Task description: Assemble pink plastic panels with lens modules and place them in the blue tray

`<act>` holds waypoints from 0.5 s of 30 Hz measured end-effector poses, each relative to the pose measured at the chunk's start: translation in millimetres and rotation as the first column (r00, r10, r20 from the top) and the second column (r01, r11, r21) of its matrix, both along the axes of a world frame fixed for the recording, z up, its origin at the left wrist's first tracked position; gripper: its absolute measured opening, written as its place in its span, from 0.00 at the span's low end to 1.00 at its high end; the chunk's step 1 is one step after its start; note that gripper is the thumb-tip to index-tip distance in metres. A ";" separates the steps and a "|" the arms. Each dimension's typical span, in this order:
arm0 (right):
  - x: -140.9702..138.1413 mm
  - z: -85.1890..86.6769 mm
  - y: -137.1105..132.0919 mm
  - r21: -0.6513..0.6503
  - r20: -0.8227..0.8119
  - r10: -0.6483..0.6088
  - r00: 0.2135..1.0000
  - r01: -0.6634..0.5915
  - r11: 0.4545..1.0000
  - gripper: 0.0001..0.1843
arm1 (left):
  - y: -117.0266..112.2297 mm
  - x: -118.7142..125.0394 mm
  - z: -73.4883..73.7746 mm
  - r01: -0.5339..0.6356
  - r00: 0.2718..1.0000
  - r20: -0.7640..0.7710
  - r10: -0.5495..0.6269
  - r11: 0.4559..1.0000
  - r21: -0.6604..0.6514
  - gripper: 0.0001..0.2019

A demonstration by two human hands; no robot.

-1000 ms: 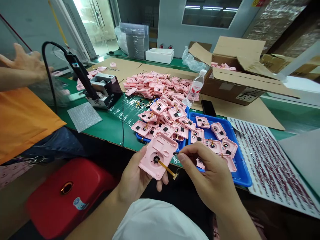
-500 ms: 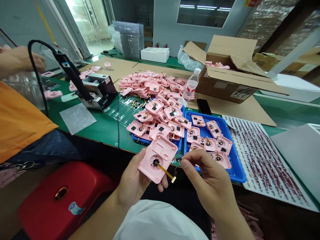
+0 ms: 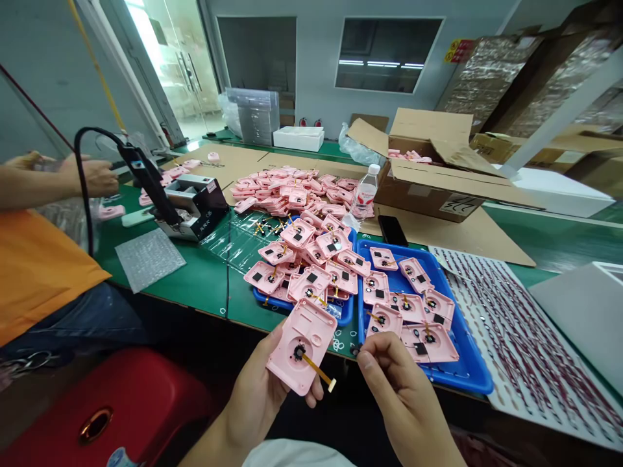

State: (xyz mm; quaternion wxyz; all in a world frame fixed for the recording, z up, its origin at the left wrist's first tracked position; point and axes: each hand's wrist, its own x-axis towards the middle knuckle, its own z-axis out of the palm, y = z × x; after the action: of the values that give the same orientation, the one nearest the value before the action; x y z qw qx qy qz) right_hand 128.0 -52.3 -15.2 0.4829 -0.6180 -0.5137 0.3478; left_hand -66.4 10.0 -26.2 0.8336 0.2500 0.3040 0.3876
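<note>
My left hand (image 3: 253, 389) is wrapped round a pink plastic casing (image 3: 311, 334), its hollow inner side facing me. A small black part sits in the casing's round recess, and a yellow ribbon cable (image 3: 316, 368) sticks out from it, ending in a pale connector. Close by on the right, thumb and forefinger of my right hand (image 3: 406, 395) pinch a small dark round part (image 3: 355, 349), apart from the casing. Just beyond the hands stand a left blue tray (image 3: 346, 316) heaped with similar casings and a right blue tray (image 3: 477, 376) holding several more.
Behind the trays lie a large pink heap (image 3: 277, 191), a water bottle (image 3: 365, 192), a phone (image 3: 392, 230) and an open carton (image 3: 423, 191). A white sheet with rows of dark wired parts (image 3: 516, 331) flanks the right tray. Leftward are a black device (image 3: 195, 214), a co-worker's arm (image 3: 43, 185) and a red stool (image 3: 146, 395).
The view has tilted up, so the bench sits lower in the picture. Both hands keep their holds, with little movement between them. The co-worker's hand at left has shifted right.
</note>
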 end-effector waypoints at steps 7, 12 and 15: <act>-0.2 -13.0 5.0 -0.080 -0.050 0.045 0.998 -0.049 0.996 0.20 | 1.7 -1.8 -5.5 -0.028 1.000 -0.013 0.028 0.999 -0.036 0.31; 2.0 -22.0 11.0 -0.115 -0.075 0.104 0.992 -0.112 0.987 0.22 | 5.8 -6.1 -3.0 -0.032 0.999 -0.035 0.032 0.999 0.000 0.33; -2.6 -23.8 15.9 -0.143 -0.085 0.065 0.994 -0.077 0.987 0.25 | 9.3 -10.3 -0.9 -0.045 0.998 -0.045 0.046 0.999 0.011 0.33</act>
State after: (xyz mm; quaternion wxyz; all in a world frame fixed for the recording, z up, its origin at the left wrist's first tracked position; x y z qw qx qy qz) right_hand 125.4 -36.3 -39.0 0.4438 -0.6188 -0.4886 0.4259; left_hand -76.7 19.3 -27.1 0.8162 0.2560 0.3264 0.4022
